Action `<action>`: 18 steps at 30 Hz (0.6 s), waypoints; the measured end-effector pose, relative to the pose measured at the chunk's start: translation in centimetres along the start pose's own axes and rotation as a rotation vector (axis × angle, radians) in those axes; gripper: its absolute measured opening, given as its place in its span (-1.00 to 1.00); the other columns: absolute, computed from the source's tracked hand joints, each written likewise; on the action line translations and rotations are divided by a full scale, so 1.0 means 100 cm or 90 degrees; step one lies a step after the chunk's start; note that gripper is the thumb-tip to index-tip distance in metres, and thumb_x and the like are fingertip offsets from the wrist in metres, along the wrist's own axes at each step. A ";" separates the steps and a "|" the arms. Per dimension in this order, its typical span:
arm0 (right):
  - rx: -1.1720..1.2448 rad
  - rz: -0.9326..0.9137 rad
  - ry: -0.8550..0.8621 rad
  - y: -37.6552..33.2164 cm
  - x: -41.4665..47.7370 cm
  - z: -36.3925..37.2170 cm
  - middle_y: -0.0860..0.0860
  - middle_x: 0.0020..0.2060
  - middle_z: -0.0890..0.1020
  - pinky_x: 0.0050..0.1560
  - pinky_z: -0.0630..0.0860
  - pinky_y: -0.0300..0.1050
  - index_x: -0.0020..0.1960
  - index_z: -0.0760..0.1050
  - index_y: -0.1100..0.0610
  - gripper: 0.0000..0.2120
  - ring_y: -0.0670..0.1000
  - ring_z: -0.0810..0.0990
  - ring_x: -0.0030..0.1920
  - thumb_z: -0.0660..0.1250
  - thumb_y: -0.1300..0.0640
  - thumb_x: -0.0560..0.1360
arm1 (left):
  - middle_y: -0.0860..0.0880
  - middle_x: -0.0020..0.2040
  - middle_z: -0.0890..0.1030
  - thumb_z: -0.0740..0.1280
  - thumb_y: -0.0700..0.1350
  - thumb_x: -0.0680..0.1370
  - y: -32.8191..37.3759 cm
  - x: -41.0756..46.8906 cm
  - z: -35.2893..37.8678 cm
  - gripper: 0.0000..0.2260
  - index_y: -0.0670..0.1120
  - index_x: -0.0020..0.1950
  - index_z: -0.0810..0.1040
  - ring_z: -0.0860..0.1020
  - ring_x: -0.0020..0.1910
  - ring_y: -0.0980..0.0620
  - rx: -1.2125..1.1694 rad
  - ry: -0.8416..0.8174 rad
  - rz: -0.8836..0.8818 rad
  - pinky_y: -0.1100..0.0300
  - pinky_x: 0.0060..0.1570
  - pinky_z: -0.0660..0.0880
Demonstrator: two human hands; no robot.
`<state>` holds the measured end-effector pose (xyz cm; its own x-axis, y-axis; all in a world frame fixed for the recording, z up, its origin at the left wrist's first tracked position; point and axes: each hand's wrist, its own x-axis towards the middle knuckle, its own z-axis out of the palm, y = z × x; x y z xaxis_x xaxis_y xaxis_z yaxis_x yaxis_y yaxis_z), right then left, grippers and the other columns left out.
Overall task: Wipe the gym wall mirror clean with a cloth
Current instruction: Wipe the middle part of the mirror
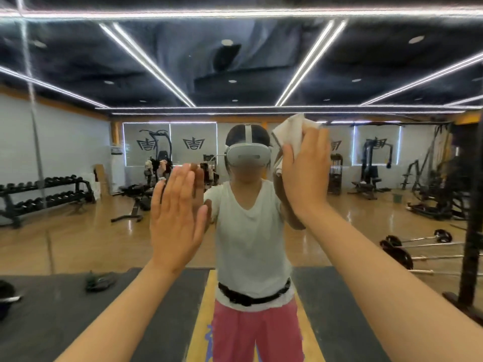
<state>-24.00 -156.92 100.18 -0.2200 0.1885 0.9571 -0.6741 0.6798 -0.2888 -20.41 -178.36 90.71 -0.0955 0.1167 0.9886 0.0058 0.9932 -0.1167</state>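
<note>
The white cloth [290,133] is bunched against the mirror [86,239] at about head height, right of the view's centre. The right hand [305,176] presses it to the glass with fingers straight and together; most of the cloth sticks out above and to the left of the fingertips. The left hand [177,212] lies flat on the glass lower down and to the left, fingers straight, holding nothing. The hands are apart, with the reflected person [251,231] between them.

Bare glass spreads all around: left as far as a vertical seam [39,165], up to a bright horizontal edge near the top, and right towards a dark post [470,205] at the frame's edge. The reflection shows a dumbbell rack [44,197] on the left and barbells [415,246] on the wooden floor on the right.
</note>
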 end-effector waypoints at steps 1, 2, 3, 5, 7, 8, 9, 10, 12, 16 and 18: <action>-0.008 -0.008 -0.008 -0.013 -0.005 0.008 0.17 0.20 0.43 0.03 0.32 -0.25 0.26 0.39 0.28 -0.70 0.11 0.43 0.16 0.28 0.17 0.59 | -0.20 0.56 0.22 0.08 -0.01 0.64 -0.012 -0.004 -0.002 -0.46 -0.23 0.56 0.11 0.14 0.56 -0.11 0.004 0.001 -0.005 -0.03 0.56 -0.03; -0.017 -0.020 -0.014 -0.026 -0.011 0.017 0.18 0.19 0.44 0.01 0.26 -0.28 0.25 0.40 0.29 -0.71 0.12 0.44 0.14 0.30 0.20 0.57 | -0.21 0.56 0.22 0.08 -0.01 0.64 -0.022 -0.007 -0.003 -0.46 -0.23 0.56 0.11 0.15 0.56 -0.12 0.010 0.002 -0.010 -0.04 0.56 -0.02; -0.026 -0.041 -0.018 -0.039 -0.018 0.027 0.19 0.17 0.45 0.01 0.22 -0.30 0.23 0.41 0.29 -0.70 0.13 0.44 0.12 0.33 0.23 0.54 | -0.20 0.56 0.21 0.08 -0.01 0.64 -0.033 -0.011 -0.004 -0.46 -0.23 0.56 0.10 0.14 0.56 -0.12 0.016 0.002 -0.012 -0.05 0.56 -0.02; -0.072 -0.115 -0.042 -0.059 -0.034 0.049 0.16 0.19 0.44 0.07 0.21 -0.29 0.29 0.39 0.27 -0.67 0.10 0.41 0.15 0.31 0.21 0.55 | -0.20 0.57 0.19 0.08 -0.01 0.64 -0.052 -0.016 -0.009 -0.45 -0.22 0.57 0.09 0.14 0.56 -0.12 0.020 0.003 -0.018 -0.04 0.56 -0.03; -0.158 -0.186 -0.104 -0.068 -0.048 0.069 0.09 0.30 0.37 0.20 0.19 -0.22 0.44 0.27 0.18 -0.61 0.06 0.30 0.28 0.15 0.14 0.63 | -0.19 0.57 0.18 0.09 -0.02 0.64 -0.070 -0.019 -0.014 -0.45 -0.21 0.58 0.07 0.14 0.56 -0.13 0.019 0.001 -0.024 -0.03 0.56 -0.06; -0.182 -0.205 -0.126 -0.066 -0.050 0.073 0.08 0.34 0.33 0.25 0.18 -0.19 0.48 0.22 0.14 -0.59 0.06 0.26 0.32 0.09 0.13 0.64 | -0.19 0.57 0.18 0.09 -0.02 0.63 -0.076 -0.019 -0.016 -0.45 -0.22 0.57 0.08 0.14 0.57 -0.12 0.018 -0.002 -0.024 -0.02 0.56 -0.07; -0.182 -0.212 -0.133 -0.066 -0.048 0.070 0.09 0.34 0.34 0.22 0.24 -0.18 0.48 0.21 0.13 -0.58 0.07 0.28 0.32 0.09 0.14 0.63 | -0.19 0.57 0.18 0.10 -0.02 0.63 -0.080 -0.019 -0.017 -0.45 -0.22 0.57 0.08 0.13 0.57 -0.12 0.015 -0.006 -0.022 -0.03 0.56 -0.07; -0.163 -0.215 -0.131 -0.065 -0.048 0.067 0.13 0.29 0.39 0.12 0.34 -0.21 0.46 0.25 0.16 -0.57 0.10 0.34 0.27 0.17 0.17 0.61 | -0.19 0.58 0.18 0.11 -0.02 0.63 -0.085 -0.019 -0.018 -0.44 -0.22 0.57 0.09 0.12 0.57 -0.11 0.012 -0.008 -0.021 -0.03 0.56 -0.07; -0.095 -0.211 -0.110 -0.061 -0.049 0.056 0.19 0.11 0.48 -0.12 0.45 -0.18 0.34 0.33 0.20 -0.55 0.16 0.47 0.08 0.38 0.25 0.50 | -0.19 0.58 0.17 0.12 -0.03 0.62 -0.097 -0.018 -0.023 -0.44 -0.24 0.57 0.10 0.08 0.59 -0.07 0.006 -0.008 -0.020 -0.02 0.56 -0.09; -0.102 -0.150 -0.049 -0.041 -0.048 0.033 0.24 -0.01 0.50 -0.23 0.48 -0.06 0.19 0.43 0.31 -0.68 0.23 0.50 -0.04 0.41 0.30 0.48 | -0.18 0.59 0.12 0.12 -0.03 0.62 -0.127 -0.017 -0.037 -0.43 -0.26 0.57 0.09 0.00 0.60 -0.04 0.000 -0.014 -0.039 -0.07 0.56 -0.07; -0.099 -0.109 -0.021 -0.039 -0.047 0.030 0.25 0.00 0.49 -0.16 0.45 -0.05 0.14 0.44 0.33 -0.75 0.24 0.50 -0.02 0.38 0.33 0.49 | -0.20 0.58 0.13 0.11 -0.03 0.62 -0.139 -0.021 -0.039 -0.43 -0.26 0.57 0.09 -0.02 0.60 -0.02 0.013 -0.029 -0.047 -0.09 0.56 -0.05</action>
<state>-22.44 -162.61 96.77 -0.1354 0.0394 0.9900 -0.5873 0.8016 -0.1122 -16.43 -192.44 90.60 -0.1394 0.0417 0.9894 -0.0230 0.9987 -0.0453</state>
